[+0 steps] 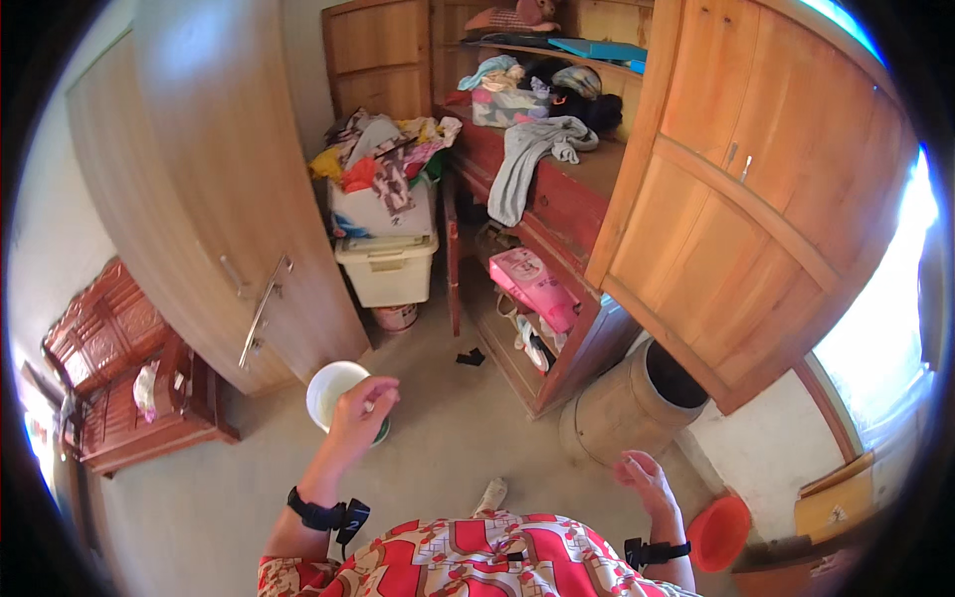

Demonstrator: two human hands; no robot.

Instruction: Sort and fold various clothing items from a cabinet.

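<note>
My left hand (364, 410) is raised in front of my body, its fingers curled in. Whether something small sits between its fingertips is not clear. Behind it in view stands a white bucket (326, 388), partly hidden by the hand. My right hand (646, 479) hangs at my right side with its fingers bent, apparently holding nothing. It is nearest to a large brown cylindrical container (608, 407). Ahead, an open wooden cabinet (556, 190) has a grey garment (515, 164) draped over its ledge. A pink box (533, 280) and a shoe (535, 351) lie in the lower compartment.
Clothes (388, 153) are heaped on stacked storage bins (388, 272). The open wooden door (746, 186) juts out at right. A red basin (718, 533) sits low right. A black scrap (470, 357) lies on the floor. A wardrobe (224, 186) and carved wooden bench (142, 403) stand left.
</note>
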